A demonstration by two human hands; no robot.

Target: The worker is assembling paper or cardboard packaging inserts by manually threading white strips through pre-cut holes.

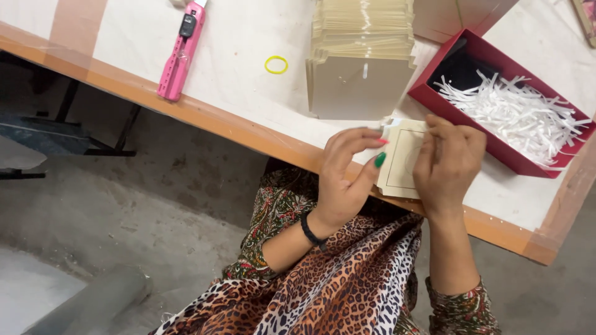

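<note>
in the lower middle of the frame both hands meet on a small cream card (402, 162) lying at the near edge of the table (248, 87). the left hand (345, 180) has its fingers (366, 138) curled, pinching the card's left edge, thumb under and fingertips on top. the right hand (448, 162) lies over the card's right side, fingers together and bent down on it. just above the card stands a stack of folded beige cards (361, 56). to the right, touching distance from the right hand, sits a red box (434, 84) holding white shredded paper (518, 115). a yellow rubber band (276, 64) lies left of the stack, and a pink tool (182, 51) rests at the upper left.
</note>
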